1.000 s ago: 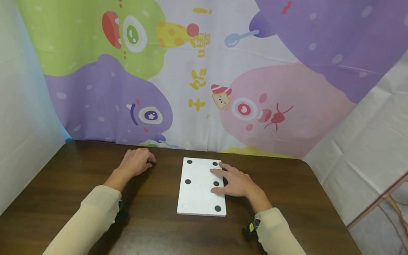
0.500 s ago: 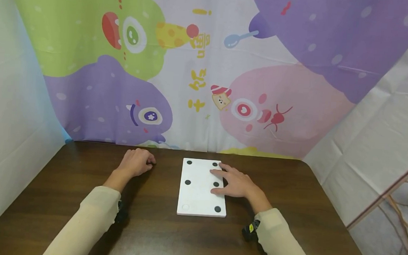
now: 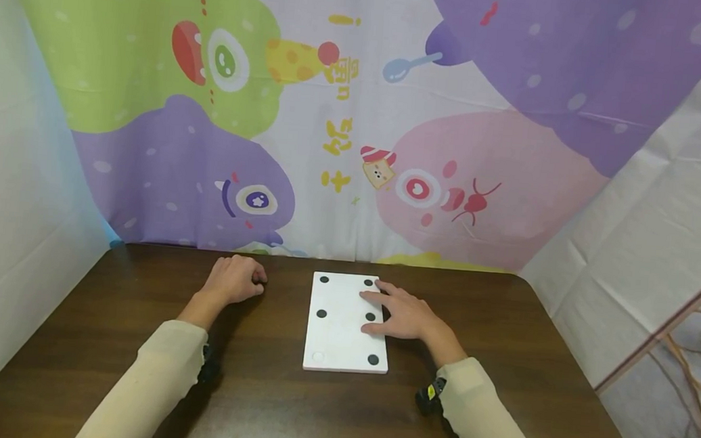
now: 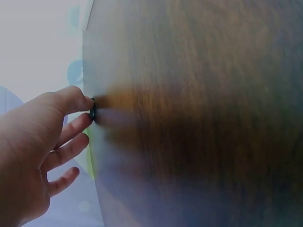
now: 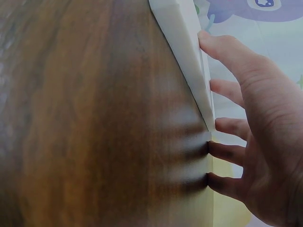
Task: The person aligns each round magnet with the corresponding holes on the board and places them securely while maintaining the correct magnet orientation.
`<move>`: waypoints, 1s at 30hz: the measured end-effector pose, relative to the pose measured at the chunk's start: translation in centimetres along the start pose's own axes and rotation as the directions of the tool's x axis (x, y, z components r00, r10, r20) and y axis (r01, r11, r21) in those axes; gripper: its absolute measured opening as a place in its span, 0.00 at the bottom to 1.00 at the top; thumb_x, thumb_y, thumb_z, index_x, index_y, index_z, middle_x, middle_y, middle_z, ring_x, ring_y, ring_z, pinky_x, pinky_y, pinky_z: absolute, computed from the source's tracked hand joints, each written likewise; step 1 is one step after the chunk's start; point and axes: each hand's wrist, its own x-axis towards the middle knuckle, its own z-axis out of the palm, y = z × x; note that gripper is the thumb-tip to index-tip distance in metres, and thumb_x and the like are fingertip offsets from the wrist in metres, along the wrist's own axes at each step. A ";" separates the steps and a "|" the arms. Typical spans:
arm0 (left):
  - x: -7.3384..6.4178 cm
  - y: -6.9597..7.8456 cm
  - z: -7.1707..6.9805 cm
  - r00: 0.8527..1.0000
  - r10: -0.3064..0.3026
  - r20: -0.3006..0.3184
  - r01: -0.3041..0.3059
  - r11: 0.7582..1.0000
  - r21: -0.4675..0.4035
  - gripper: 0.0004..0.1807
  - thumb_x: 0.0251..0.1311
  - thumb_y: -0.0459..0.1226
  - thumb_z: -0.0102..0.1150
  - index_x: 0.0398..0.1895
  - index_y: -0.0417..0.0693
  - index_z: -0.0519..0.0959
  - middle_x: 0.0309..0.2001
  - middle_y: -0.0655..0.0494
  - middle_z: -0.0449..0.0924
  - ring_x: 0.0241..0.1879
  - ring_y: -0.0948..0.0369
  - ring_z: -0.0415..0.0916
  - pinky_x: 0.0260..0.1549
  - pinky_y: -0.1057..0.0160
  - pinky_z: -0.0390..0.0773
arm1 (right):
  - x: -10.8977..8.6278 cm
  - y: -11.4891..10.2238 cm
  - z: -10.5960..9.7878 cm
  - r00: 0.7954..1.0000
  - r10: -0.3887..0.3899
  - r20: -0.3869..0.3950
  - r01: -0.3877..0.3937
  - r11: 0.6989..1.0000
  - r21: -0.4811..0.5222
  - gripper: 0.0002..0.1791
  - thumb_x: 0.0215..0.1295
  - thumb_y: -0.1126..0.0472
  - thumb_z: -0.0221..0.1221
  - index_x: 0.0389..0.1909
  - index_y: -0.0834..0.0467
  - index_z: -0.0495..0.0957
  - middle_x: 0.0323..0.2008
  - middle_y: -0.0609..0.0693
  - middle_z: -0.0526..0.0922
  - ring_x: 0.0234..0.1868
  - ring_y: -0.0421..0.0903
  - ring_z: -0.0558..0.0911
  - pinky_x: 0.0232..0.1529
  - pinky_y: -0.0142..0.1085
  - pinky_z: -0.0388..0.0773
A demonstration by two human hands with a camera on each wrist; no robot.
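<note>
A white rectangular board lies on the brown table, with several round black spots on it and one pale circle at its near left corner. My right hand rests at its right edge with fingers spread; the thumb and two fingertips touch the board, and the other fingertips come down on the table beyond it. Left of the board, my left hand is low over the table. In the left wrist view, its thumb and index finger pinch a small, thin black disc, seen edge-on; the other fingers are loosely bent.
The wooden table ends at the back against a cartoon-printed curtain. White cloth walls stand on both sides. Each wrist wears a dark camera below the sleeve cuff.
</note>
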 end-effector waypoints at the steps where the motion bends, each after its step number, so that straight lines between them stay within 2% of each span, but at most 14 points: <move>1: 0.0 0.0 0.0 1.000 -0.002 -0.001 0.002 1.000 -0.003 0.08 0.64 0.41 0.77 0.44 0.53 0.96 0.41 0.56 0.95 0.47 0.49 0.92 0.45 0.45 0.85 | 0.0 0.0 0.0 1.000 0.000 0.000 0.000 1.000 -0.001 0.47 0.69 0.27 0.68 0.86 0.37 0.70 0.92 0.55 0.60 0.89 0.66 0.65 0.77 0.82 0.67; 18: -0.5 0.0 -0.4 1.000 0.004 -0.006 -0.004 0.999 -0.039 0.08 0.63 0.41 0.76 0.43 0.54 0.96 0.39 0.58 0.94 0.45 0.50 0.92 0.44 0.47 0.85 | 0.1 0.1 0.3 1.000 0.001 0.001 -0.001 1.000 -0.001 0.47 0.70 0.27 0.68 0.86 0.37 0.70 0.92 0.54 0.60 0.89 0.65 0.66 0.77 0.81 0.67; 30: -0.7 0.5 -0.9 0.999 0.043 -0.019 -0.043 0.999 0.002 0.07 0.61 0.40 0.75 0.41 0.56 0.96 0.36 0.61 0.93 0.42 0.53 0.91 0.37 0.54 0.82 | -0.1 0.0 0.0 1.000 0.003 0.003 -0.003 1.000 0.008 0.47 0.70 0.27 0.68 0.86 0.37 0.70 0.92 0.54 0.60 0.89 0.66 0.66 0.77 0.82 0.66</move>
